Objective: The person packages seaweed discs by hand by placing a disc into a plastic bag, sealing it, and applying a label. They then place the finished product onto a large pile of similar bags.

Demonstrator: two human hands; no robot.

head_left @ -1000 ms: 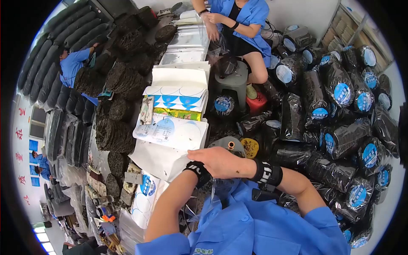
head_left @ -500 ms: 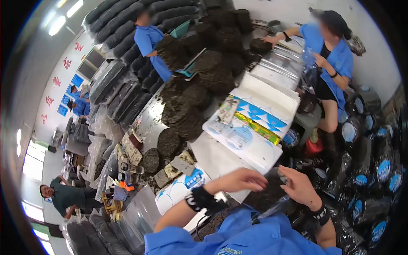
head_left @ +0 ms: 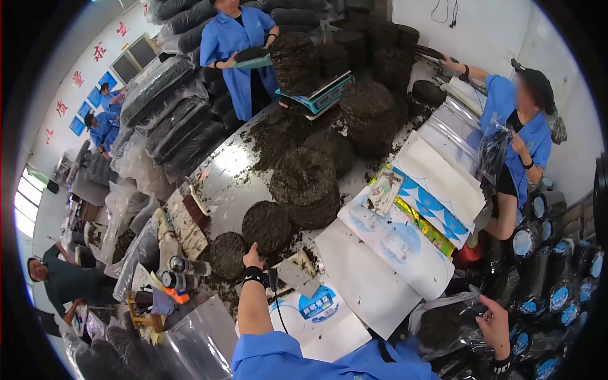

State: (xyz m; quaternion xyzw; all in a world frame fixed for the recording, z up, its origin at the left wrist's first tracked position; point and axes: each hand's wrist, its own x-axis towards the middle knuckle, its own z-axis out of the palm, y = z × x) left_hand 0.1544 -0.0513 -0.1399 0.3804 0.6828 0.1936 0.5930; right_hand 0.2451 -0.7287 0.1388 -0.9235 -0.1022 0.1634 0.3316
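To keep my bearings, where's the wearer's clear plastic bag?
Head view, lower right: the clear plastic bag is beside the right hand, just below the printed label sheets.

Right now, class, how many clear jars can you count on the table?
2: one clear jar just left of the nearest dark disc, and a second clear jar beside it, nearer the orange object. Others may be hidden in the clutter.

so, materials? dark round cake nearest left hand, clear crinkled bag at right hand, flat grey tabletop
Dark round cake nearest the left hand: probably pressed dried seaweed; matte, with a rough, fibrous-looking surface.
Clear crinkled bag at the right hand: likely thin plastic film; see-through, glossy along its folds.
Flat grey tabletop: metal or laminate, can't tell; smooth, with bright glare.
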